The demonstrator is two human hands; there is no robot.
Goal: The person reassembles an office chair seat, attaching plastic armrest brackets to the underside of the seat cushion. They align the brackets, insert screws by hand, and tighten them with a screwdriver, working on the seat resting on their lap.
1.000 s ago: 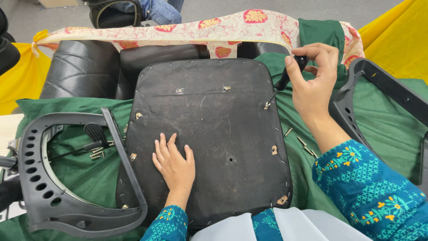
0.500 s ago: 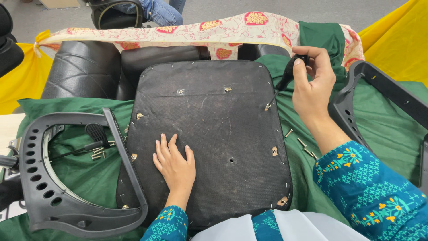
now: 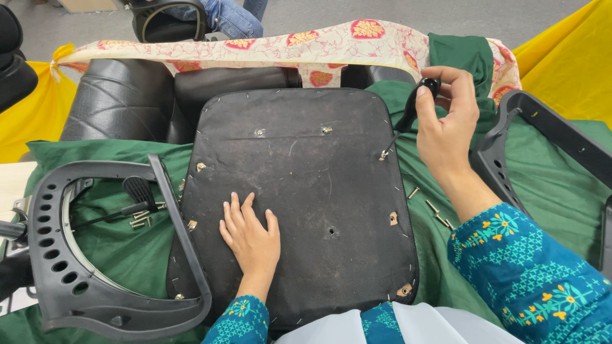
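Observation:
A black chair seat base (image 3: 299,191) lies upside down on a green cloth, with metal fittings along its edges. My left hand (image 3: 250,236) rests flat on its lower middle, fingers spread. My right hand (image 3: 446,121) grips the black handle of a screwdriver (image 3: 411,111). The screwdriver's tip sits on a screw at the seat's upper right edge. A few loose screws (image 3: 433,207) lie on the cloth just below my right wrist.
A black plastic armrest frame (image 3: 83,255) lies at the left, with a lever and more screws (image 3: 143,216) inside it. Another black frame (image 3: 548,146) is at the right. Black cushions (image 3: 121,95), a patterned cloth (image 3: 268,51) and yellow fabric lie beyond.
My right hand has shifted slightly on the screwdriver handle, turning it at the upper right screw. My left hand has stayed flat on the seat.

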